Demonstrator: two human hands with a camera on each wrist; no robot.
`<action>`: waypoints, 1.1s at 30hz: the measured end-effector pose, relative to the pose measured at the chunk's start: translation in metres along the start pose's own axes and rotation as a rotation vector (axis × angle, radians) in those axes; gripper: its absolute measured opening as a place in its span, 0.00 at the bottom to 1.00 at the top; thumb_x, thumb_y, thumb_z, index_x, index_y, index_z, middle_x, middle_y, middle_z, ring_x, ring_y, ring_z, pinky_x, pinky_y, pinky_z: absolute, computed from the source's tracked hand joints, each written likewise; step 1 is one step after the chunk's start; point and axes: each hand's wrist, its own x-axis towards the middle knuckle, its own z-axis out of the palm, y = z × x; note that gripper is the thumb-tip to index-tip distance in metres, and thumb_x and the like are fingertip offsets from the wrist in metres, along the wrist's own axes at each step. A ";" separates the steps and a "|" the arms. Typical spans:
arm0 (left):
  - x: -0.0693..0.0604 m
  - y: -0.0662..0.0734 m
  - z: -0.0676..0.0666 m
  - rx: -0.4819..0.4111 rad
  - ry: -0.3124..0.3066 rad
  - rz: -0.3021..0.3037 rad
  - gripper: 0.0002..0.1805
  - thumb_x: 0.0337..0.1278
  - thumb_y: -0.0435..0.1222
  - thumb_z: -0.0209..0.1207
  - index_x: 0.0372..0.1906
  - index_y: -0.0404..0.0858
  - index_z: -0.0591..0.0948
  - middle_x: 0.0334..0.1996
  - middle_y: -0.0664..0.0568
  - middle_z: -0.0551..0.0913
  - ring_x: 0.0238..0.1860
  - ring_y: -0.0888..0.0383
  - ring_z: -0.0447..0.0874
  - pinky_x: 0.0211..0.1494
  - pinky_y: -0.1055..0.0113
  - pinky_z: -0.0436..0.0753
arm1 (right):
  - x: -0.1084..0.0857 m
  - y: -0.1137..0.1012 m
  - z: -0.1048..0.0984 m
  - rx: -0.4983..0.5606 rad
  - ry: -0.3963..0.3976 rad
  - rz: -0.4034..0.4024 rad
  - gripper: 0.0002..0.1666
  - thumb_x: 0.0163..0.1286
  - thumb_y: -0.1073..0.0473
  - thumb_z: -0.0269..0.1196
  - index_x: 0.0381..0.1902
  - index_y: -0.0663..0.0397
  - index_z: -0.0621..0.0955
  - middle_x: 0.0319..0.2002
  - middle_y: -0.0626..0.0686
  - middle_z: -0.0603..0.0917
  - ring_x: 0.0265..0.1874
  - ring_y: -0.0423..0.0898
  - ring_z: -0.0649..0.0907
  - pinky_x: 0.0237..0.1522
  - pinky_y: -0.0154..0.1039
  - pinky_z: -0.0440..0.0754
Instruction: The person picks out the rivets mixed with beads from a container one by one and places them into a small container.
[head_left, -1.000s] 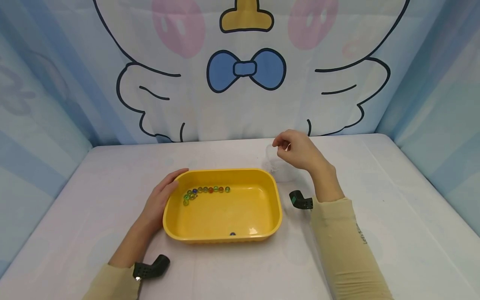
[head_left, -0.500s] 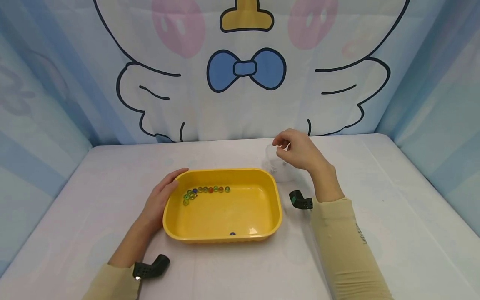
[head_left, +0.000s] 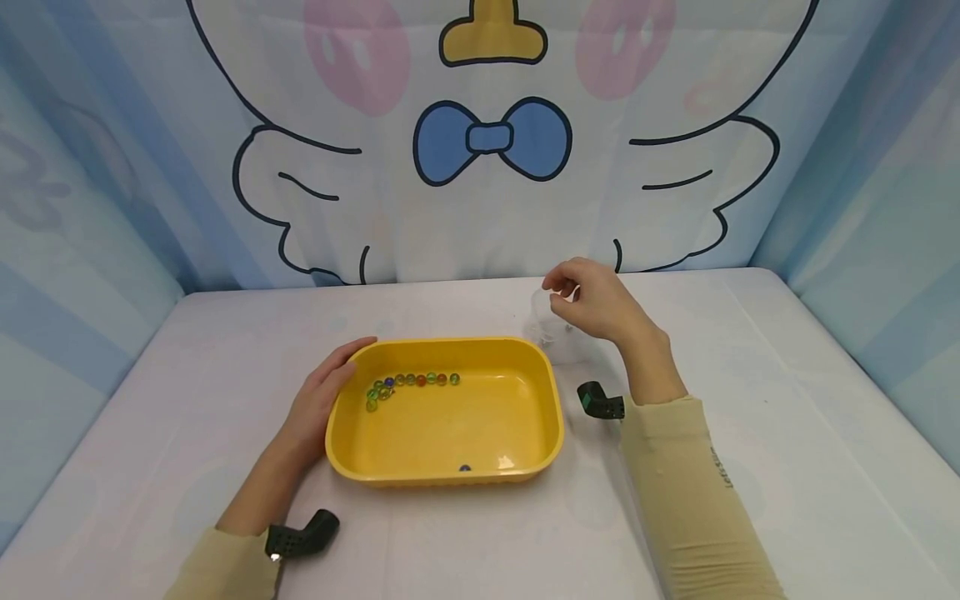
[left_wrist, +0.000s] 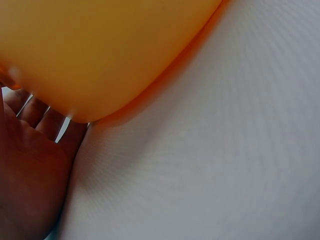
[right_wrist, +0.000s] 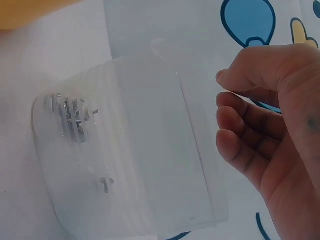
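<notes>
A yellow tray (head_left: 480,417) lies on the table, with several glass marbles (head_left: 422,380) lined up by its far left corner. One blue marble (head_left: 465,468) sits alone near its front wall. My left hand (head_left: 318,404) rests along the tray's left side, its fingers straight against the outside in the left wrist view. Behind the tray's right corner stands a clear plastic container (right_wrist: 135,150). Small grey shapes (right_wrist: 75,117) show low inside it, distorted by the plastic. Just over its mouth is my right hand (head_left: 596,304), fingers loosely bent and no thing visible between them.
A white cloth (head_left: 765,467) covers the table. Patterned curtains (head_left: 491,225) hang along the back edge and both sides. A black wrist camera (head_left: 303,533) sits at the left sleeve, another black camera (head_left: 600,402) at the right sleeve.
A small dark spot now shows in the clear container below my right hand, unseen a second ago. The right hand has shifted very slightly left. Left hand, tray and marbles stay still.
</notes>
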 end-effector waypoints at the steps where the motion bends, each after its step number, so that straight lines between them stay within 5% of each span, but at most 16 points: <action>1: 0.000 0.000 0.000 -0.001 0.000 -0.001 0.26 0.82 0.45 0.38 0.77 0.45 0.64 0.74 0.52 0.65 0.72 0.53 0.62 0.68 0.77 0.64 | 0.000 -0.001 0.000 0.001 0.002 0.000 0.12 0.66 0.67 0.58 0.46 0.63 0.83 0.43 0.57 0.80 0.44 0.55 0.77 0.49 0.47 0.77; 33: 0.000 0.000 0.000 -0.019 0.000 -0.009 0.27 0.82 0.46 0.39 0.77 0.44 0.63 0.74 0.51 0.65 0.72 0.53 0.63 0.68 0.75 0.64 | 0.003 -0.038 0.011 0.154 0.025 -0.228 0.10 0.67 0.70 0.62 0.45 0.63 0.83 0.44 0.57 0.83 0.40 0.49 0.78 0.44 0.43 0.81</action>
